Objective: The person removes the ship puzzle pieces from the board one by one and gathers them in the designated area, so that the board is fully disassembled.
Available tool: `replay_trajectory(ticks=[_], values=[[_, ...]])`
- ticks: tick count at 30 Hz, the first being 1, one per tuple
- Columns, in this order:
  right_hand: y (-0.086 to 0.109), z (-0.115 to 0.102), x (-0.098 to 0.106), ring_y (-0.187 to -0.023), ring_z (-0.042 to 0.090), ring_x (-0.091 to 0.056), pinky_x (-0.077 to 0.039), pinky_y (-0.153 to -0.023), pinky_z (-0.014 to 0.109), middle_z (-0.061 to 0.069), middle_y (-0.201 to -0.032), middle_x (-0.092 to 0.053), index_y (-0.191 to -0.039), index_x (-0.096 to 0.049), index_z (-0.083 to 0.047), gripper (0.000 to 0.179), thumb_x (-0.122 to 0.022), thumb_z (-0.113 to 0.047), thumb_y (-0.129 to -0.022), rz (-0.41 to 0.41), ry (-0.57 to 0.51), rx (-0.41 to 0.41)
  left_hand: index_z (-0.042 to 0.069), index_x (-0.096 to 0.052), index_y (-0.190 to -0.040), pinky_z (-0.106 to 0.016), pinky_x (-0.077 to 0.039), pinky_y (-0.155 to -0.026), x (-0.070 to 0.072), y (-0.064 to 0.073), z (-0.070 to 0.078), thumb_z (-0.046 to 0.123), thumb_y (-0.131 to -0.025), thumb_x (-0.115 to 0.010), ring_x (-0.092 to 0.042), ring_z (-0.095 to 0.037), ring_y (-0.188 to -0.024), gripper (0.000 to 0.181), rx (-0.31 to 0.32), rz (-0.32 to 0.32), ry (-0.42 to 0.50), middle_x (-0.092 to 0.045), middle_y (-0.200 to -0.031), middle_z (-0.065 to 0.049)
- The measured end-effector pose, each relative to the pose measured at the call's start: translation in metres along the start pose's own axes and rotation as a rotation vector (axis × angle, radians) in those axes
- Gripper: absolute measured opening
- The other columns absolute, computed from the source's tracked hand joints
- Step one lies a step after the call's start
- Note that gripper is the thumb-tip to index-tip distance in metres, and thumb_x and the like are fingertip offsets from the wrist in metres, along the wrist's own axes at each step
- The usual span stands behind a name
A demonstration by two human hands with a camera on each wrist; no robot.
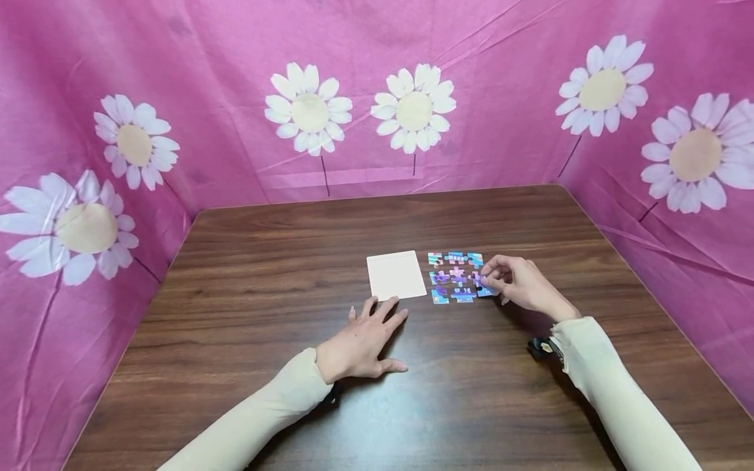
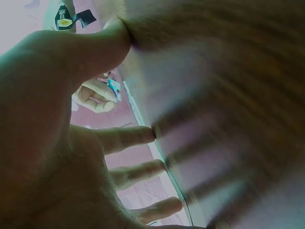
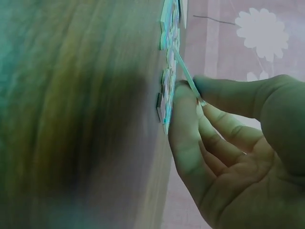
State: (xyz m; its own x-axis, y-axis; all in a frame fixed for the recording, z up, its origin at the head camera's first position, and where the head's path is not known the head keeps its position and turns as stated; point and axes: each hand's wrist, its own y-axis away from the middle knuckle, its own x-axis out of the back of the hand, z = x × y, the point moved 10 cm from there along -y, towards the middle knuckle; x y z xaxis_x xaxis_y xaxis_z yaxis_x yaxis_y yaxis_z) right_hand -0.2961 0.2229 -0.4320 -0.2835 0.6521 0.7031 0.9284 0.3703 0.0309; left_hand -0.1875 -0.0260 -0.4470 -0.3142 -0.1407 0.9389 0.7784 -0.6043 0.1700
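Observation:
Several jigsaw puzzle pieces (image 1: 457,275) in blue, purple and pink lie in spaced rows on the table. At their right side my right hand (image 1: 521,284) pinches one puzzle piece (image 3: 186,75) between thumb and index finger. The right wrist view shows that piece tilted, one edge at or just over the flat pieces. My left hand (image 1: 362,343) rests on the wood with fingers spread, holding nothing. Its fingertips are at the near edge of a plain white square board (image 1: 397,275), left of the pieces; whether they touch it I cannot tell.
The brown wooden table (image 1: 283,261) carries the board and pieces near its middle. A pink cloth (image 1: 359,39) with white flowers hangs along the back and both sides. A dark strap (image 1: 542,347) shows below the right sleeve.

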Motion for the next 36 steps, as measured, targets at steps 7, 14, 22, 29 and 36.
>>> replay_trajectory(ticks=[7, 14, 22, 29, 36], values=[[0.0041, 0.0021, -0.0046, -0.068, 0.014, -0.067, -0.059, -0.057, 0.031, 0.013, -0.09, -0.073, -0.105, -0.067, -0.001, 0.01, -0.07, -0.008, -0.099, -0.023, 0.004, -0.007, 0.013, -0.035, -0.163, -0.08, -0.036, -0.109, -0.0013, 0.0008, -0.0001, 0.06, -0.091, -0.072, -0.026, -0.049, -0.155, 0.093, 0.001, -0.005, 0.006, -0.024, -0.172, -0.013], [0.0053, 0.0017, -0.0063, -0.064, 0.015, -0.063, -0.057, -0.053, 0.031, 0.012, -0.088, -0.071, -0.103, -0.068, -0.001, 0.008, -0.07, -0.006, -0.098, -0.02, 0.049, -0.001, 0.013, -0.034, -0.163, -0.082, -0.033, -0.109, -0.0028, 0.0023, -0.0004, 0.058, -0.092, -0.073, -0.023, -0.047, -0.156, 0.093, 0.01, -0.01, 0.038, -0.02, -0.173, -0.013], [0.005, 0.0041, -0.0067, -0.068, 0.012, -0.062, -0.057, -0.054, 0.03, 0.01, -0.089, -0.07, -0.101, -0.07, -0.004, 0.01, -0.074, -0.013, -0.097, -0.016, 0.064, -0.033, 0.011, -0.036, -0.162, -0.084, -0.03, -0.109, -0.0003, 0.004, 0.0002, 0.055, -0.09, -0.076, -0.021, -0.047, -0.158, 0.093, 0.013, 0.004, 0.077, -0.015, -0.174, -0.014], [0.0031, 0.0002, -0.0073, -0.063, 0.011, -0.061, -0.055, -0.053, 0.029, 0.009, -0.086, -0.07, -0.101, -0.07, -0.006, 0.01, -0.074, -0.015, -0.098, -0.007, 0.068, 0.0, 0.013, -0.035, -0.163, -0.083, -0.028, -0.111, -0.0019, 0.0039, -0.0014, 0.055, -0.091, -0.075, -0.017, -0.047, -0.159, 0.093, 0.034, -0.014, 0.084, -0.009, -0.175, -0.014], [0.0017, -0.0016, -0.0016, -0.061, 0.014, -0.063, -0.056, -0.053, 0.031, 0.01, -0.087, -0.071, -0.102, -0.07, -0.007, 0.011, -0.071, -0.017, -0.1, 0.014, 0.071, 0.008, 0.019, -0.027, -0.165, -0.085, -0.028, -0.11, 0.0001, 0.0035, 0.0028, 0.054, -0.091, -0.074, -0.02, -0.046, -0.159, 0.095, 0.002, 0.021, 0.074, -0.009, -0.176, -0.014]])
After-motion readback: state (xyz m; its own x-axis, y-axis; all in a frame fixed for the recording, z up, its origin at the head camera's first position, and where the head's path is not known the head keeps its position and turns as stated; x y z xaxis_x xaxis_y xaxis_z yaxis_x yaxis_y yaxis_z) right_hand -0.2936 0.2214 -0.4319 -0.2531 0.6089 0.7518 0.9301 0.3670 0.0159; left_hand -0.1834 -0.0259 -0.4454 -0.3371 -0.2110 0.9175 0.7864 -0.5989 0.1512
